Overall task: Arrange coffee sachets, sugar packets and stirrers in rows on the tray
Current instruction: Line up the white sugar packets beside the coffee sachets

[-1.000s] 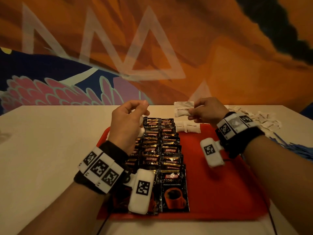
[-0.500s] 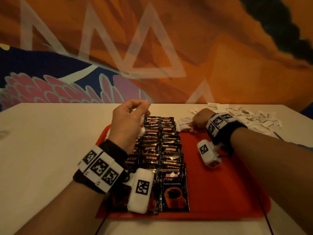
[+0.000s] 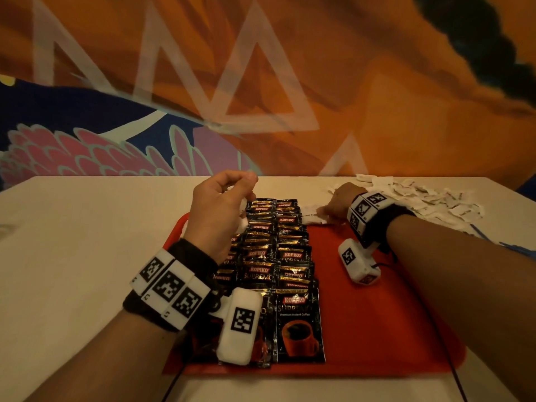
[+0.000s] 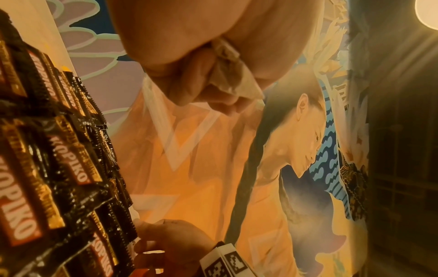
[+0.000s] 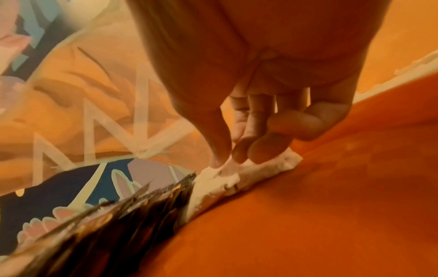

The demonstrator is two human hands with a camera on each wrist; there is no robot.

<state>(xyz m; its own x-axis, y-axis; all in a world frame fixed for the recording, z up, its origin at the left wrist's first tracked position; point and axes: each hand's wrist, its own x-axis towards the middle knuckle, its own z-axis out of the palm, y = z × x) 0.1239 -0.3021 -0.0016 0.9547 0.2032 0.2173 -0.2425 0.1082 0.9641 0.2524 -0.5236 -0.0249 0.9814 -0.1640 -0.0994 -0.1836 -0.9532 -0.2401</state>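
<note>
Black coffee sachets [image 3: 293, 256] lie in overlapping rows on the left half of the red tray [image 3: 377, 329]. My left hand [image 3: 220, 204] hovers over those rows with its fingers curled round white sugar packets [image 4: 227, 65]. My right hand [image 3: 339, 201] is down at the tray's far end. Its thumb and fingertips [image 5: 258, 151] pinch a white sugar packet [image 5: 237, 174] that lies on the tray floor, right beside the far end of the coffee sachets [image 5: 118, 215]. A second white packet seems to lie under or against it.
A loose pile of white sugar packets [image 3: 429, 198] is spread on the pale table [image 3: 72, 242] beyond the tray's far right corner. Blue stirrers [image 3: 516, 248] lie at the right edge. The tray's right half is bare red. A painted wall stands behind the table.
My right hand has come down from above the tray's far end with a sugar packet and now holds it on the tray beside the coffee rows. My left hand has stayed put.
</note>
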